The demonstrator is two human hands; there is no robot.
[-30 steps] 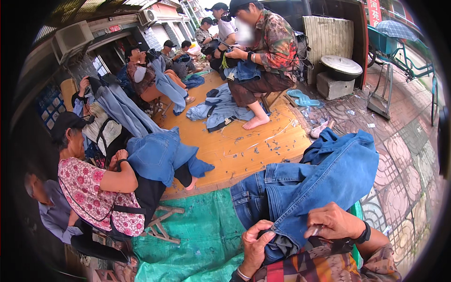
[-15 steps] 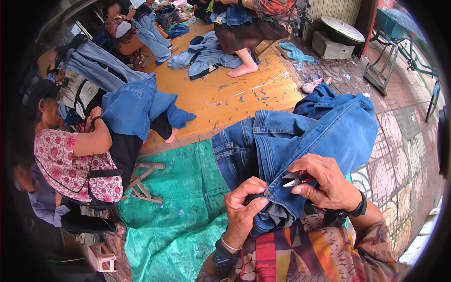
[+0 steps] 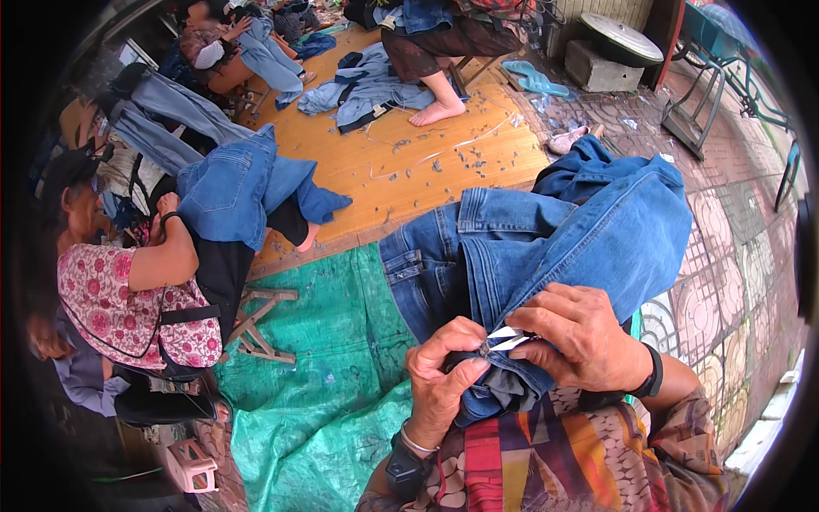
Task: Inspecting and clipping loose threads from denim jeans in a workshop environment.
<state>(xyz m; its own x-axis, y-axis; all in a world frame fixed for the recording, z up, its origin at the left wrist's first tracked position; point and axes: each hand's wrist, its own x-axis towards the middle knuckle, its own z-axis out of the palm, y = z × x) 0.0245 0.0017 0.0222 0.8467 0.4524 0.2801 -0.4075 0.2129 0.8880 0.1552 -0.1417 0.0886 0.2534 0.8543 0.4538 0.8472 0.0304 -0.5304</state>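
Blue jeans lie bunched across my lap. My left hand pinches a folded edge of them between thumb and fingers. In my right hand is a small pair of thread snips, its blades parted and pointing left. The blade tips meet the denim right beside my left fingertips. My right fingers hide most of the snips' handle. Whether a thread lies between the blades is too small to tell.
At the left, a person in a floral top works on jeans beside a wooden folding stool. Green sheeting covers the ground. Ahead, denim scraps litter a yellow board, with a pile of light jeans and other seated people.
My right hand has brought the snips left, and the blades now reach the edge pinched by my left hand. My left hand has stayed nearly in place.
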